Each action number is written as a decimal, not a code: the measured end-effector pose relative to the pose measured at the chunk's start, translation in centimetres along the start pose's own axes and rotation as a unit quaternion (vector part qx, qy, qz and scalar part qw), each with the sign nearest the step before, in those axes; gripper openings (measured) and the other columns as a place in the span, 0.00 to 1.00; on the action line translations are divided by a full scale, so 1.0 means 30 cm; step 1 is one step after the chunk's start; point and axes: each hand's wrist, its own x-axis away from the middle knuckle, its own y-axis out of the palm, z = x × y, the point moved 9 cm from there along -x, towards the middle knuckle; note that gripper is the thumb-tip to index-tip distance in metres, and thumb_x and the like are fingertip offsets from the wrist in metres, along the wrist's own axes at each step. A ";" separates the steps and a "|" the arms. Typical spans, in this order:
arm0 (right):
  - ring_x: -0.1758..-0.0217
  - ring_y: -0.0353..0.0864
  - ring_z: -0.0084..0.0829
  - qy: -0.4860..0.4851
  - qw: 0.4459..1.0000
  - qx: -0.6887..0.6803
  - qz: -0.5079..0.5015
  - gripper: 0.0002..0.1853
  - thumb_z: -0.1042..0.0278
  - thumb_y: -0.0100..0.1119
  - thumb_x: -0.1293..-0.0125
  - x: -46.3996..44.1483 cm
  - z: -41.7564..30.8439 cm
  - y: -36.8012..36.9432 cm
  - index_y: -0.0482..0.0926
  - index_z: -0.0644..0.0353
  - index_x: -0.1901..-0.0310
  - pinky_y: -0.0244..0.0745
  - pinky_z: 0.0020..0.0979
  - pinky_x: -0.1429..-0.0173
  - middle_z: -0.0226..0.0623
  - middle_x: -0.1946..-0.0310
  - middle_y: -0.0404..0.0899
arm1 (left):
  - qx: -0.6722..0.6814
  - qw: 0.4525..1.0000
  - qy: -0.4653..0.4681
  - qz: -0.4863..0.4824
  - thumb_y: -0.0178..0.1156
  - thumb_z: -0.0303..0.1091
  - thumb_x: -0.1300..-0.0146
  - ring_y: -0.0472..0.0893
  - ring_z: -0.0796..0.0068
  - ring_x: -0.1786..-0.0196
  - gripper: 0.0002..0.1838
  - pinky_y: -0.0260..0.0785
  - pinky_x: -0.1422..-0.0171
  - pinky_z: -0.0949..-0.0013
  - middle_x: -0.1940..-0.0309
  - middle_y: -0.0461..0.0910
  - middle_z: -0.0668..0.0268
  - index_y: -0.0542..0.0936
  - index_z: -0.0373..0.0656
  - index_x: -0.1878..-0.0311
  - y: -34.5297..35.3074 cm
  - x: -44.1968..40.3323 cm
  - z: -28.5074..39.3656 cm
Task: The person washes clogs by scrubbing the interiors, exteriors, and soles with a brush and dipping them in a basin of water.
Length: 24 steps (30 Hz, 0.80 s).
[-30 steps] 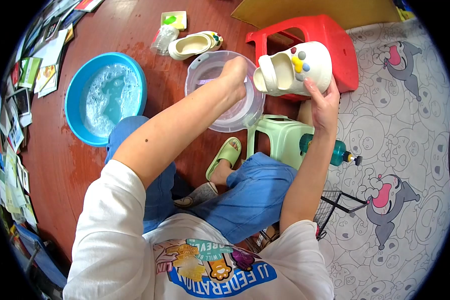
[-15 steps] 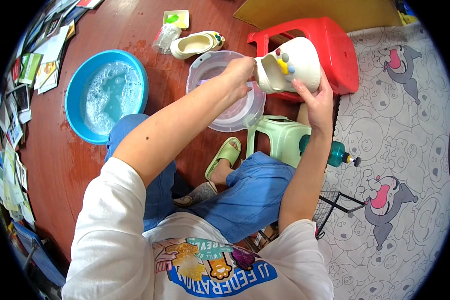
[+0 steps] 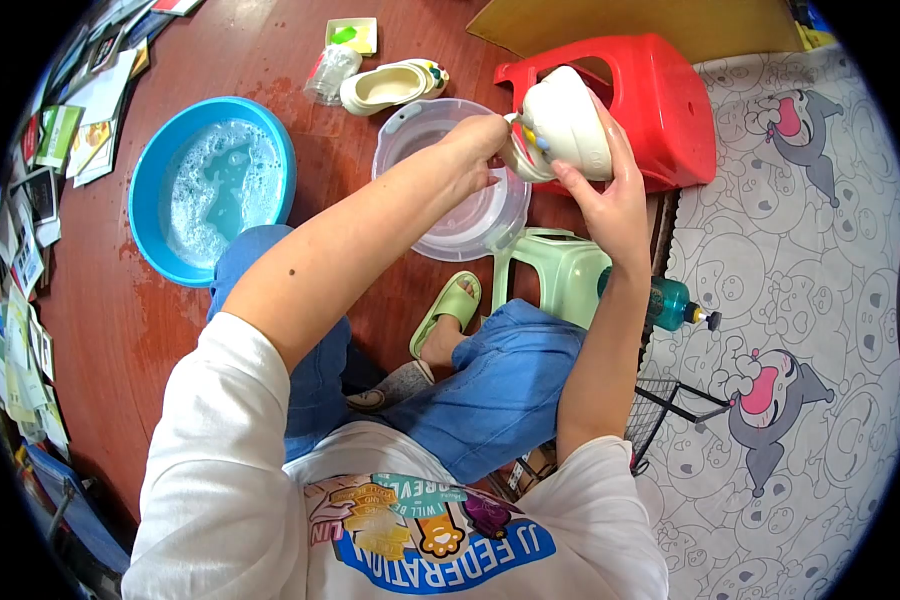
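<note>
A cream clog [image 3: 573, 128] with colourful charms is up in both hands, over the edge between the clear basin [image 3: 460, 225] and the red stool [image 3: 660, 110]. My right hand [image 3: 610, 195] wraps round its toe end from the right, thumb on the near side. At the heel end my left hand [image 3: 478, 150] is closed on the clog's rim, its fingertips partly hidden. The matching cream clog [image 3: 388, 88] lies on the floor, opening up, beyond the clear basin.
A blue basin [image 3: 142, 200] of sudsy water sits at left. Near the other clog are a clear plastic cup [image 3: 332, 75] and a small dish [image 3: 363, 32]. A green stool [image 3: 560, 275] and a teal bottle [image 3: 670, 303] are by my right forearm. Papers [image 3: 60, 135] line the left edge.
The clog has turned in my hands: its charms now face left and more of its smooth outer side shows. My right hand has shifted slightly left with it.
</note>
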 end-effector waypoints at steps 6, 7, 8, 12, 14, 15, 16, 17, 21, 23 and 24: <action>0.31 0.70 0.38 -0.037 0.999 0.025 0.001 0.40 0.82 0.66 0.47 0.001 -0.026 0.022 0.66 0.58 0.29 0.66 0.38 0.29 0.44 0.35 0.70 | 0.018 1.000 -0.008 -0.012 0.49 0.36 0.34 0.69 0.66 0.41 0.16 0.57 0.38 0.51 0.43 0.75 0.62 0.78 0.48 0.45 0.015 0.017 0.001; 0.31 0.69 0.39 -0.034 0.999 0.019 -0.001 0.40 0.82 0.66 0.47 0.003 -0.027 0.027 0.66 0.58 0.29 0.65 0.38 0.29 0.44 0.35 0.70 | 0.013 1.000 -0.009 -0.020 0.50 0.38 0.33 0.70 0.66 0.41 0.16 0.58 0.39 0.51 0.43 0.75 0.61 0.78 0.48 0.45 0.019 0.016 0.000; 0.31 0.69 0.39 -0.032 0.999 0.013 -0.002 0.40 0.82 0.66 0.47 0.003 -0.030 0.029 0.66 0.58 0.30 0.65 0.38 0.28 0.45 0.35 0.70 | 0.012 1.000 -0.008 -0.020 0.50 0.38 0.33 0.70 0.66 0.41 0.16 0.58 0.39 0.51 0.43 0.75 0.61 0.78 0.48 0.45 0.022 0.016 0.001; 0.32 0.70 0.40 -0.056 0.997 0.061 -0.009 0.40 0.82 0.66 0.47 0.004 -0.060 0.035 0.66 0.59 0.30 0.65 0.38 0.29 0.46 0.35 0.70 | 0.003 1.000 0.002 -0.007 0.55 0.40 0.34 0.72 0.66 0.45 0.16 0.60 0.42 0.54 0.48 0.78 0.61 0.79 0.47 0.46 0.022 0.052 0.001; 0.32 0.70 0.41 -0.051 0.997 0.055 0.000 0.40 0.81 0.66 0.48 0.005 -0.070 0.027 0.66 0.60 0.30 0.65 0.38 0.29 0.47 0.35 0.70 | 0.008 1.000 0.004 -0.007 0.56 0.39 0.34 0.73 0.66 0.46 0.16 0.60 0.42 0.55 0.49 0.79 0.61 0.79 0.46 0.46 0.011 0.044 -0.001; 0.32 0.70 0.41 -0.050 0.997 0.056 0.001 0.40 0.81 0.66 0.48 0.006 -0.064 0.027 0.66 0.60 0.30 0.65 0.38 0.29 0.47 0.35 0.70 | -0.014 1.000 0.006 -0.004 0.55 0.40 0.33 0.74 0.71 0.52 0.12 0.63 0.45 0.57 0.54 0.78 0.66 0.79 0.49 0.50 -0.002 0.030 -0.001; 0.32 0.70 0.41 -0.032 0.999 0.034 0.003 0.40 0.81 0.66 0.48 0.008 -0.044 0.027 0.66 0.60 0.30 0.65 0.38 0.29 0.47 0.35 0.70 | -0.035 0.999 0.008 -0.002 0.55 0.42 0.32 0.74 0.76 0.57 0.09 0.66 0.47 0.59 0.60 0.77 0.72 0.79 0.52 0.54 -0.008 0.017 -0.004; 0.32 0.70 0.41 -0.015 1.000 0.012 0.005 0.40 0.81 0.66 0.48 0.008 -0.029 0.025 0.66 0.60 0.30 0.65 0.38 0.30 0.47 0.35 0.70 | -0.036 0.999 0.009 -0.003 0.55 0.42 0.32 0.74 0.76 0.57 0.09 0.66 0.47 0.59 0.60 0.77 0.72 0.79 0.52 0.54 -0.004 0.006 -0.013; 0.33 0.71 0.41 -0.042 0.998 0.046 0.004 0.39 0.80 0.66 0.47 0.017 -0.065 0.021 0.66 0.60 0.30 0.66 0.38 0.30 0.47 0.35 0.70 | -0.041 0.999 0.011 -0.001 0.56 0.37 0.34 0.74 0.76 0.60 0.05 0.68 0.51 0.64 0.62 0.77 0.70 0.79 0.51 0.58 0.004 0.042 -0.015; 0.33 0.71 0.42 -0.009 1.000 0.013 0.003 0.39 0.80 0.66 0.47 0.018 -0.016 0.019 0.66 0.61 0.30 0.67 0.38 0.30 0.47 0.35 0.70 | -0.048 0.999 0.020 0.016 0.56 0.35 0.35 0.74 0.77 0.63 0.05 0.68 0.54 0.69 0.65 0.77 0.70 0.80 0.49 0.60 -0.018 0.013 -0.016; 0.33 0.71 0.42 -0.012 1.000 0.015 0.004 0.39 0.80 0.66 0.47 0.015 -0.027 0.017 0.66 0.61 0.30 0.67 0.38 0.30 0.47 0.35 0.70 | -0.048 0.998 0.023 0.015 0.56 0.35 0.35 0.74 0.77 0.63 0.05 0.68 0.54 0.69 0.65 0.77 0.70 0.80 0.49 0.60 -0.012 0.019 -0.010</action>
